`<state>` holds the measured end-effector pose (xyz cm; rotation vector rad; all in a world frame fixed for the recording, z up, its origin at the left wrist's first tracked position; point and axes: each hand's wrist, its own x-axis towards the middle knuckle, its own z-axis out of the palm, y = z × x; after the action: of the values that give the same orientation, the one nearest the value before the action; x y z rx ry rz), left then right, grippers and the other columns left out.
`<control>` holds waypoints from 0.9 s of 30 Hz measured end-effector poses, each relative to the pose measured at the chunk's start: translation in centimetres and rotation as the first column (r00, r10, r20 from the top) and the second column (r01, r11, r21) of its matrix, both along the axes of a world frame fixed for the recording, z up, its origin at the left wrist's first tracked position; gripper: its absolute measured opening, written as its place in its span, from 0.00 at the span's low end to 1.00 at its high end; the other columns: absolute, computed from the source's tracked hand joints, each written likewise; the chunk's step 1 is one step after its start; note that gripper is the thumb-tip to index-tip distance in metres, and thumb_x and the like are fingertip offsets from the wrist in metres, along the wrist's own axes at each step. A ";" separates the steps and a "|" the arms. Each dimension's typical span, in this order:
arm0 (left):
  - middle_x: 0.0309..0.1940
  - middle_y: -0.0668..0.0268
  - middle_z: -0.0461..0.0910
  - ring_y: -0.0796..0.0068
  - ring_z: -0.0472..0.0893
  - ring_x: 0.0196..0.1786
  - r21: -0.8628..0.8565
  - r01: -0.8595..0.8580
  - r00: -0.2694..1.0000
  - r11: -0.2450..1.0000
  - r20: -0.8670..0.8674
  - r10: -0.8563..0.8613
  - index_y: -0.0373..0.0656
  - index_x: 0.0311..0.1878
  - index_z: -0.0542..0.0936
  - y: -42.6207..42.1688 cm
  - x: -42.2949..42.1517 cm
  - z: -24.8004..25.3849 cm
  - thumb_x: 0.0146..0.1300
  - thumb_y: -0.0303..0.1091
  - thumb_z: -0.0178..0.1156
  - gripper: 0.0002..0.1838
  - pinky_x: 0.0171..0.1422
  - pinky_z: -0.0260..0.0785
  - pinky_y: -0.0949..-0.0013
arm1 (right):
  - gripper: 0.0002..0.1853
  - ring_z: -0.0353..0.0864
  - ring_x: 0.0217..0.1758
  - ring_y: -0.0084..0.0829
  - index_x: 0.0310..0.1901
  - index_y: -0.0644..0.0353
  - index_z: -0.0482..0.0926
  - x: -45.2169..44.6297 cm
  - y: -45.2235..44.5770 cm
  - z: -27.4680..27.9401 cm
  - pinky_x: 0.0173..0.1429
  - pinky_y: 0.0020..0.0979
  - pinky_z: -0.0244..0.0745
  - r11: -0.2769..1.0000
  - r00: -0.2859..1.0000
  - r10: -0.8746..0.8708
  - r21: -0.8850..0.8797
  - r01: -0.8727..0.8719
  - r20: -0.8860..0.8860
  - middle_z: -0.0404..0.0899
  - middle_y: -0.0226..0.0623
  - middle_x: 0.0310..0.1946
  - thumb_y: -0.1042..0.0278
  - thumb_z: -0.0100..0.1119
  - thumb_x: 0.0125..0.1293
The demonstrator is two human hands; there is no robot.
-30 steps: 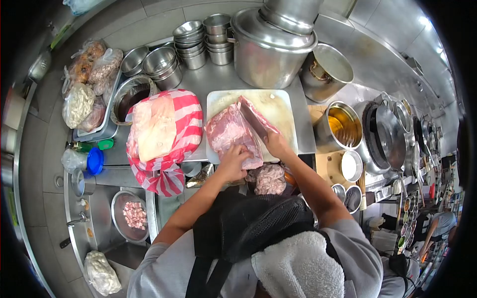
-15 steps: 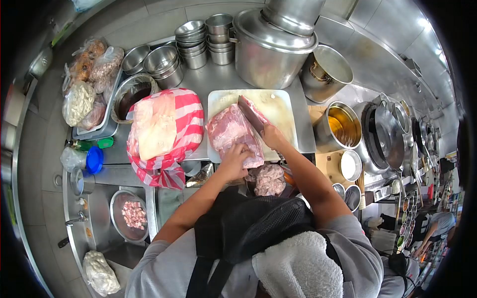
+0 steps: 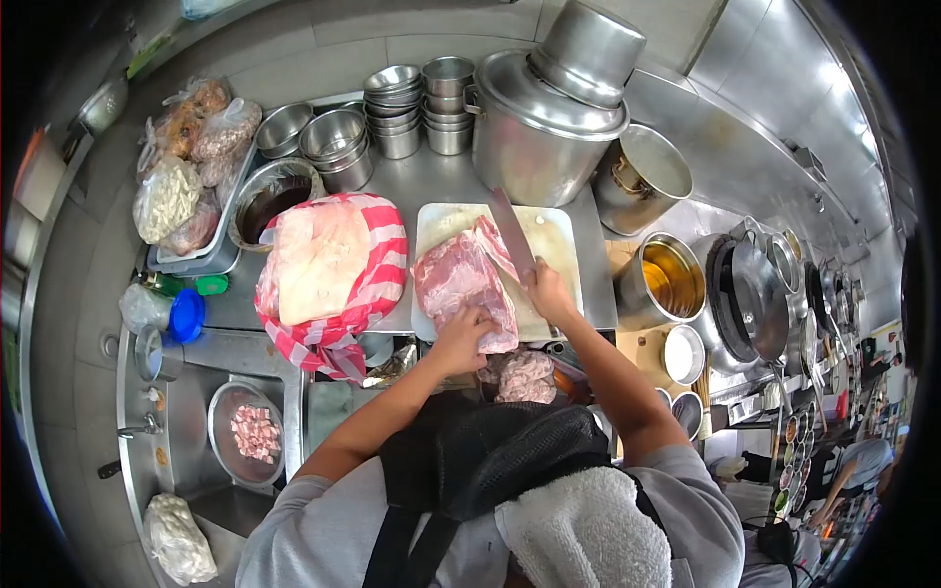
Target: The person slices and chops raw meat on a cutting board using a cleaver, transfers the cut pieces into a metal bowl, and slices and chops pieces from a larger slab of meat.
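A large slab of raw meat (image 3: 459, 279) lies on the left part of a white cutting board (image 3: 557, 238), its near end at the board's near edge. The left grip (image 3: 467, 336) is directly on top of that near end, fingers bent; whether it clutches the meat or only presses it, I cannot tell. A narrow strip of meat (image 3: 496, 245) runs along the slab's right side; whether it is fully separate is unclear.

The right grip (image 3: 549, 292) is closed around the handle of a broad-bladed knife (image 3: 512, 233), to the right of the slab and apart from it. The blade slants away, to the right of the strip, its tip reaching past the board's far edge.

Left of the board, a paler slab (image 3: 321, 257) sits on a red-and-white striped plastic bag (image 3: 389, 269). More raw meat (image 3: 524, 376) is just below the board's near edge. On the steel worktop (image 3: 420, 176) beyond stand stacked steel containers (image 3: 396, 135) and a lidded stockpot (image 3: 529, 147). To the right is a pot of amber liquid (image 3: 671, 281); at lower left, a bowl (image 3: 227, 446) holds diced meat (image 3: 256, 433).
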<state>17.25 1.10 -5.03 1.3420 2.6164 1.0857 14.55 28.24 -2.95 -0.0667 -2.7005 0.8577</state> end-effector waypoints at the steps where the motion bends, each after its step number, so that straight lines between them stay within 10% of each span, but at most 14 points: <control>1: 0.63 0.62 0.76 0.50 0.75 0.69 0.021 0.005 1.000 1.000 -0.005 -0.005 0.56 0.60 0.87 0.0 0.0 -0.2 0.44 0.32 0.76 0.33 0.71 0.69 0.44 | 0.18 0.92 0.31 0.54 0.59 0.73 0.77 -0.9 -0.5 -0.3 0.32 0.53 0.85 1.000 1.000 -0.006 -0.004 0.006 -0.002 0.88 0.59 0.34 0.62 0.55 0.83; 3: 0.64 0.62 0.76 0.49 0.75 0.69 0.006 0.007 1.000 1.000 -0.005 -0.007 0.56 0.61 0.87 0.2 0.2 -0.4 0.44 0.31 0.76 0.34 0.72 0.68 0.44 | 0.21 0.93 0.39 0.63 0.60 0.71 0.79 -1.6 -1.4 -0.6 0.47 0.59 0.87 0.991 0.964 -0.065 0.133 0.032 0.257 0.89 0.68 0.39 0.58 0.52 0.83; 6: 0.65 0.62 0.76 0.49 0.75 0.70 -0.023 -0.025 0.998 0.999 -0.064 0.024 0.57 0.63 0.86 0.3 1.4 -0.4 0.44 0.30 0.76 0.36 0.72 0.67 0.44 | 0.19 0.93 0.30 0.56 0.57 0.71 0.80 -1.0 -1.7 1.5 0.36 0.53 0.89 0.997 0.802 0.004 -0.062 0.042 0.598 0.89 0.66 0.37 0.60 0.52 0.83; 10: 0.66 0.61 0.75 0.50 0.74 0.70 -0.033 -0.124 0.964 0.992 -0.240 0.112 0.56 0.66 0.85 1.1 1.8 -1.3 0.44 0.30 0.78 0.39 0.73 0.66 0.45 | 0.18 0.91 0.24 0.50 0.58 0.72 0.78 -0.4 -1.3 0.4 0.29 0.50 0.89 0.999 0.825 0.018 -0.050 0.012 0.565 0.88 0.59 0.31 0.62 0.55 0.83; 16: 0.63 0.63 0.79 0.51 0.75 0.71 0.039 -0.179 0.982 0.983 -0.052 0.180 0.54 0.65 0.84 0.0 0.2 0.0 0.43 0.34 0.81 0.39 0.75 0.66 0.44 | 0.20 0.88 0.20 0.51 0.61 0.75 0.76 4.3 2.0 0.5 0.26 0.51 0.84 0.988 0.831 0.095 -0.153 -0.012 0.548 0.88 0.61 0.33 0.63 0.56 0.81; 20: 0.63 0.55 0.85 0.45 0.82 0.68 0.246 -0.227 0.965 0.942 -0.076 0.252 0.47 0.64 0.85 -1.1 -2.6 -0.8 0.43 0.31 0.79 0.37 0.76 0.74 0.50 | 0.20 0.91 0.32 0.58 0.55 0.77 0.79 9.4 4.1 -0.5 0.43 0.53 0.84 0.993 0.798 0.084 -0.121 -0.014 0.597 0.87 0.63 0.34 0.61 0.58 0.80; 23: 0.56 0.49 0.89 0.44 0.88 0.60 0.314 -0.379 0.910 0.870 -0.042 0.412 0.45 0.63 0.85 -1.3 -5.1 0.1 0.49 0.32 0.77 0.33 0.68 0.80 0.48 | 0.18 0.92 0.31 0.59 0.53 0.74 0.81 13.6 6.4 -4.6 0.39 0.56 0.84 0.987 0.889 0.149 -0.113 -0.110 0.433 0.88 0.70 0.41 0.63 0.57 0.81; 27: 0.42 0.43 0.90 0.37 0.91 0.46 0.071 -0.675 0.735 0.735 -0.019 0.677 0.45 0.59 0.84 -2.6 -10.7 1.7 0.63 0.34 0.66 0.20 0.51 0.83 0.38 | 0.16 0.89 0.27 0.42 0.49 0.70 0.81 18.0 6.4 -0.1 0.35 0.47 0.82 0.963 0.842 0.096 -0.262 0.055 0.530 0.85 0.50 0.30 0.61 0.60 0.82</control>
<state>6.50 -1.48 -3.28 0.3601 3.2194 1.1846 32.51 34.65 -3.04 -0.3977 -3.0693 1.3891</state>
